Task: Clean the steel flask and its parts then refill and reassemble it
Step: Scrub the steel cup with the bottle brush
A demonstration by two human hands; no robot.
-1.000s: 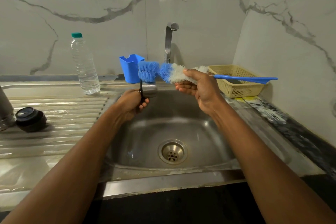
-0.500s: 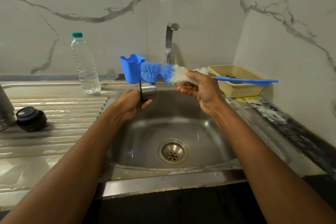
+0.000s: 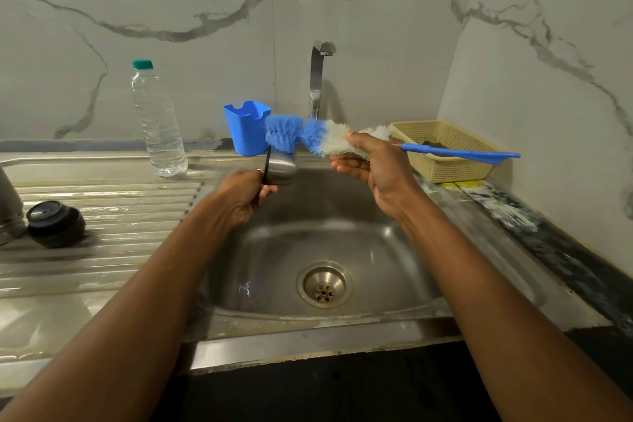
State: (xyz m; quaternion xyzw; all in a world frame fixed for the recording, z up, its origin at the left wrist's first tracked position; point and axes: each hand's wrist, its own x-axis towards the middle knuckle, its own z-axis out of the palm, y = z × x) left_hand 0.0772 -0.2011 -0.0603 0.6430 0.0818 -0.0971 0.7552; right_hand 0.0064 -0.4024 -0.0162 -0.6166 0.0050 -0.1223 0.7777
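The left hand [image 3: 245, 193] is curled round the thin black handle of the steel cup [image 3: 282, 169], 1 of the flask's parts, holding it over the far edge of the sink [image 3: 342, 233]. The right hand [image 3: 373, 168] pinches the bottle brush [image 3: 308, 137] by its white bristles, not its handle, with the blue tip just above the cup. The long blue handle pokes out over the basket [image 3: 455, 147].

Further off, the flask body [image 3: 8, 212] and black stopper [image 3: 54, 223] wait on the drainboard [image 3: 120, 216], well apart from both hands.

I'd worry about that soft, probably wet grip: the bristles may twist or slip as the brush is pushed in. The cup could swing on its handle and drop into the basin, and the trailing handle might knock the basket.
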